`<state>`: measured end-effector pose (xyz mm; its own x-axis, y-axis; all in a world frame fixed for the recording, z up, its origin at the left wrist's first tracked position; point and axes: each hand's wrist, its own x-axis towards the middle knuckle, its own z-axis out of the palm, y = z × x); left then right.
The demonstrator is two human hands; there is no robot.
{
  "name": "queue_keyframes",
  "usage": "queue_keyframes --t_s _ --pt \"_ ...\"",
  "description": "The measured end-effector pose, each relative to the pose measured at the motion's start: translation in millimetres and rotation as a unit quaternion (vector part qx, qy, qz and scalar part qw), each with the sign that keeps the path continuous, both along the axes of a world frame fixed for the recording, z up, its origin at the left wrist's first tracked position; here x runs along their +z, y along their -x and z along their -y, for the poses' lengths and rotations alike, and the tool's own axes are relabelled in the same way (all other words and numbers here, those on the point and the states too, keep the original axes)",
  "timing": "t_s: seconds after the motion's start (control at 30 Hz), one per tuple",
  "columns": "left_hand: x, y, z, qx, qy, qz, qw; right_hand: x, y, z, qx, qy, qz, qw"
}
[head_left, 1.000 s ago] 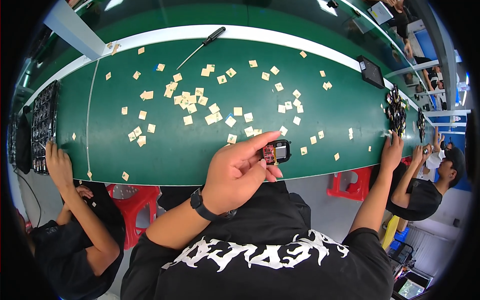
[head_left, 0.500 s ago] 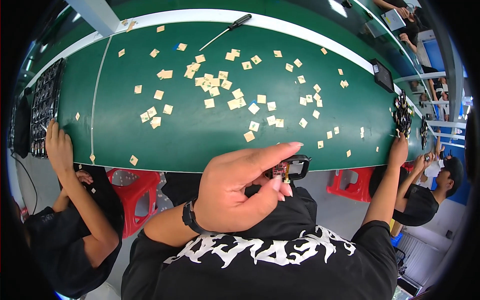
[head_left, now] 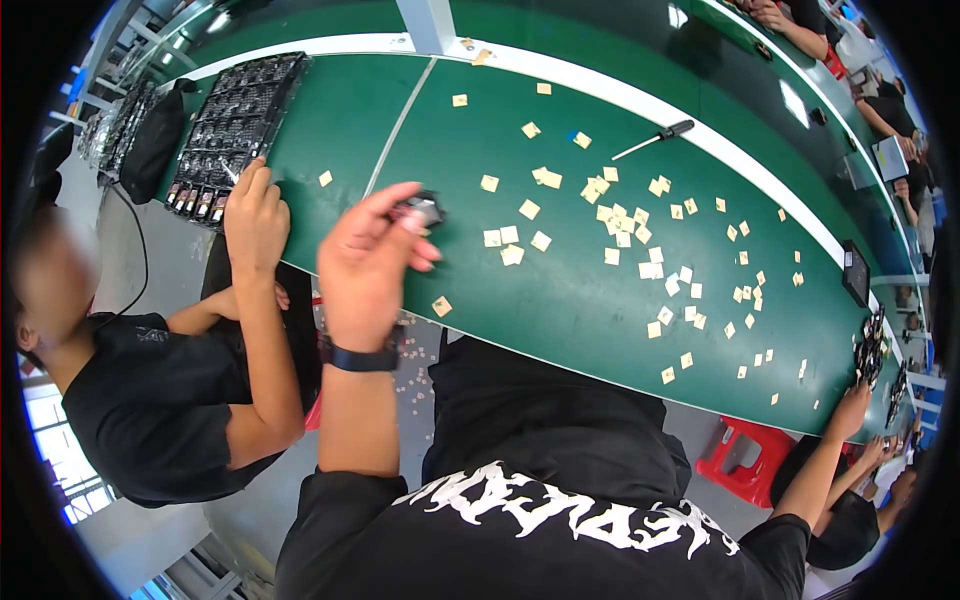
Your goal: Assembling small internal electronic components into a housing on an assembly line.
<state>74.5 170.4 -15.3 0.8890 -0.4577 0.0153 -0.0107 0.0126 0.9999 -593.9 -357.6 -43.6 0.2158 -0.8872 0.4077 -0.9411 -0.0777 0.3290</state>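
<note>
My left hand [head_left: 365,270], with a dark band at the wrist, is raised over the left part of the green table [head_left: 470,280]. Its thumb and fingers pinch a small black housing [head_left: 428,208]; in the earlier frame a red circuit board shows in it. At the far right, my right arm stretches out to a heap of small black parts [head_left: 868,352]. My right hand [head_left: 851,408] is closed at the heap's near end, and what its fingers hold is too small to make out. Many small beige square pads [head_left: 620,222] lie scattered across the table.
A black-handled screwdriver [head_left: 655,138] lies along the table's white far edge. A co-worker's hand [head_left: 257,215] touches a tray of black parts [head_left: 235,120] at the left. A black box [head_left: 855,272] stands at the far right, and a red stool [head_left: 745,460] below.
My left hand has swung left and away from my body with the black housing in it. The view has turned left. My right hand stays at the heap.
</note>
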Motion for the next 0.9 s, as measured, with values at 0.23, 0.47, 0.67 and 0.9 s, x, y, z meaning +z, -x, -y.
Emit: queue_keyframes --t_s 0.23,0.47,0.67,0.9 --pt "-24 -78 -54 0.079 -0.07 0.021 0.994 -1 -16 -31 0.014 0.055 0.004 0.998" --pt "-24 -81 -38 0.146 -0.416 0.435 0.785 34 -112 -118 0.208 0.132 0.119 0.962" --pt "0 7 10 0.089 -0.258 0.376 0.885 56 -230 -186 0.448 0.043 0.221 0.865" --pt "5 134 92 -0.427 0.127 -0.386 0.808 54 -342 -267 0.686 -0.027 0.234 0.689"
